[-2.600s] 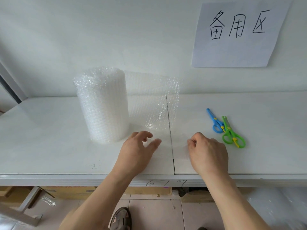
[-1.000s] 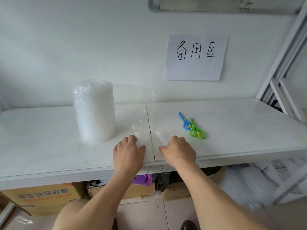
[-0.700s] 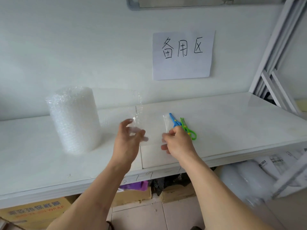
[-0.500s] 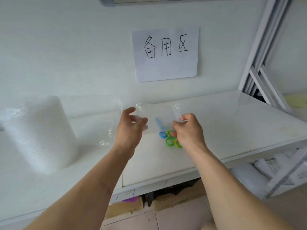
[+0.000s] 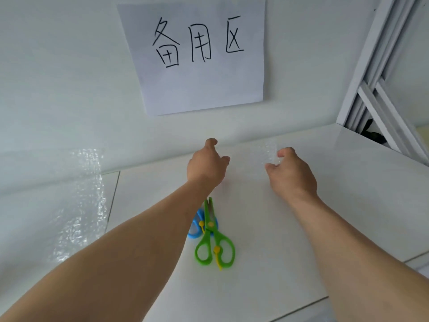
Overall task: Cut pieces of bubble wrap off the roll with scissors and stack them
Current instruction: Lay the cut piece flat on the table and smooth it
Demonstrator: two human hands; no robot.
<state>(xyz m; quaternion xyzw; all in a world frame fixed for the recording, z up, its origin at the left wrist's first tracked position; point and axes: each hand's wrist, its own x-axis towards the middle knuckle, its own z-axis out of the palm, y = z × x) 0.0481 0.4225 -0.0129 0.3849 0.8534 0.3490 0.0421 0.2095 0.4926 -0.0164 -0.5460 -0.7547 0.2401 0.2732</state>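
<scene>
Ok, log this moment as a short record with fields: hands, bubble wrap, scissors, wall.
left hand: fingers curled at the cut piece's left edge
right hand: fingers curled at its right edge
cut piece: clear, near the table's back edge
green scissors: flat on table, untouched
blue scissors: partly under left forearm
loose bubble wrap: spread at left
paper sign: on the wall

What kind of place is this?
Probably a packing or storeroom workbench, not a home: a handwritten paper sign taped to the bare wall, a plain white table with bubble wrap and scissors, and metal racking at right.
</scene>
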